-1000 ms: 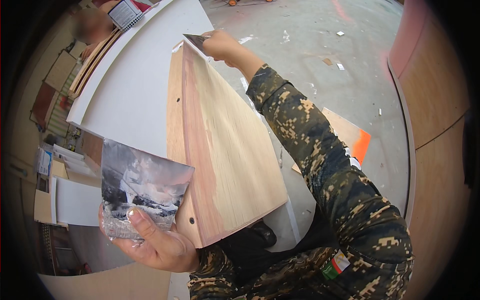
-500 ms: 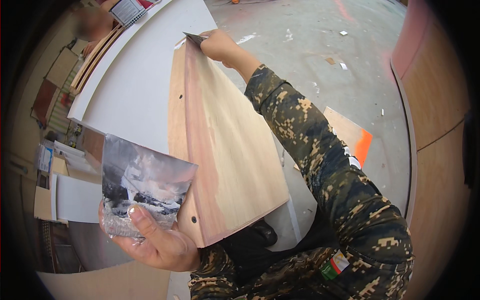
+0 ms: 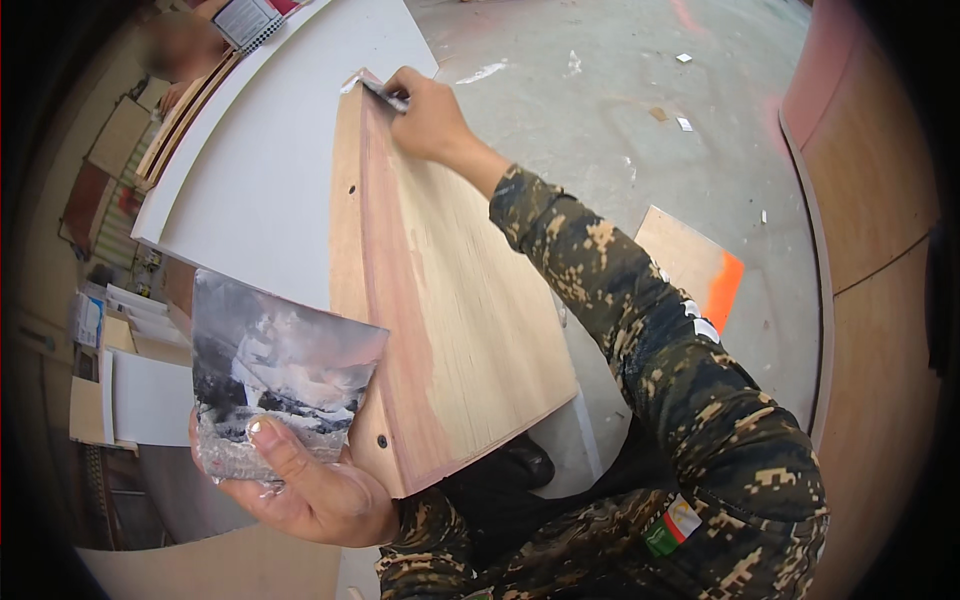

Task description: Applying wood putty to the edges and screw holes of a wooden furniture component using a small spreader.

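Pinching a thin grey blade-like scraper [image 3: 383,95], the right hand [image 3: 430,115] has its fingers closed tight on it at the far top corner of the wooden panel [image 3: 450,320]; over the last second the hand has slid a little left along that top edge, so the scraping pass looks to be reaching the corner, where a pale scrap curls off. Left hand [image 3: 300,480] stays put at the near end, thumb and fingers clamped on a crinkled grey-smeared plastic sheet [image 3: 280,380] held against the panel's lower left edge. Panel stands tilted, resting on the white surface [image 3: 270,180], pinkish band down its left side, two small holes along that band. Beyond: concrete floor [image 3: 600,100] with scraps, an orange-marked board [image 3: 700,270], stacked boards at left, curved plywood wall at right.
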Tool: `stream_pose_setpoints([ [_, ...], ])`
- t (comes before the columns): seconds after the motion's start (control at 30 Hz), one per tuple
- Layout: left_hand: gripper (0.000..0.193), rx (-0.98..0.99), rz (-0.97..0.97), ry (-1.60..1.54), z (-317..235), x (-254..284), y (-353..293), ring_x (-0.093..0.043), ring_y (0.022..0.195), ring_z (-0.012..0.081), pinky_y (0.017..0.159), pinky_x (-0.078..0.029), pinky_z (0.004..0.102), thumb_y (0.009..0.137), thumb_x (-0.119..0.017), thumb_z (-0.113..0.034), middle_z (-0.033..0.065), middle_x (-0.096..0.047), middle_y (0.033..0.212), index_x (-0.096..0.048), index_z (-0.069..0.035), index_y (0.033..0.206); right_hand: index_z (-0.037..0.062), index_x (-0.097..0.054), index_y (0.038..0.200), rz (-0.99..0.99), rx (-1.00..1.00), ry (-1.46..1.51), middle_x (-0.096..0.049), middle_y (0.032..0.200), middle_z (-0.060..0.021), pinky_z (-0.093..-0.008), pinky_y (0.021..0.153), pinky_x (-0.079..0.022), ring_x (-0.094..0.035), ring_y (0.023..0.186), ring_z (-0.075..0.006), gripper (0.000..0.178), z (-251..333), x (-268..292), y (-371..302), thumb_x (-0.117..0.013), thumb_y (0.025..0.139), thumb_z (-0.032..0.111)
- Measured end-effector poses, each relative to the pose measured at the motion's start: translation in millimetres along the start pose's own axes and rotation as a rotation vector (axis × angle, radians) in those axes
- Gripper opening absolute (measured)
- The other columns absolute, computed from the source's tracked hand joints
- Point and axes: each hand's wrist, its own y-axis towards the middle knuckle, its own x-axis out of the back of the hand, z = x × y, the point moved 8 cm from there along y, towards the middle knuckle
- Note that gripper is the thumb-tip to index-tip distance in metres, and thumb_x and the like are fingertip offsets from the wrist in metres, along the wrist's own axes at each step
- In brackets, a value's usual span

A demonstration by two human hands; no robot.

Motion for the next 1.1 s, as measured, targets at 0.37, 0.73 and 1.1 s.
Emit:
stream_pose_setpoints([
  [0.37, 0.047, -0.006, -0.002, -0.024, 0, 2, 1, -0.055, 0.112, 0.0294, 0.096, -0.045, 0.0375, 0.099, -0.055, -0.016, 0.0226, -0.053, 0.123, -0.042, 0.012, 0.135, 0.0023, -0.068, 0.119, 0.162, -0.253, 0.215, -0.070, 0.103, -0.0174, -0.0337, 0.071, -0.050, -0.063, 0.086, -0.0239, 0.041, -25, 8, 23, -0.049, 0.083, 0.001],
  [0.73, 0.047, 0.046, -0.049, -0.083, 6, 4, 1, -0.055, 0.113, 0.0292, 0.097, -0.045, 0.0377, 0.099, -0.057, -0.015, 0.0230, -0.053, 0.124, -0.043, 0.011, 0.135, 0.0030, -0.069, 0.123, 0.333, -0.335, 0.201, -0.069, 0.113, -0.0186, -0.0323, 0.080, -0.050, -0.061, 0.095, -0.0221, 0.046, -4, 3, -5, -0.045, 0.085, -0.004],
  [1.1, 0.047, -0.005, -0.031, -0.071, -1, 1, 2, -0.055, 0.115, 0.0296, 0.098, -0.045, 0.0381, 0.099, -0.057, -0.015, 0.0238, -0.053, 0.126, -0.043, 0.011, 0.135, -0.0043, -0.066, 0.102, 0.038, 0.001, -0.075, -0.069, 0.105, -0.0252, -0.0406, 0.083, -0.052, -0.066, 0.095, -0.0363, 0.026, -8, 19, 8, -0.057, 0.077, -0.002],
])
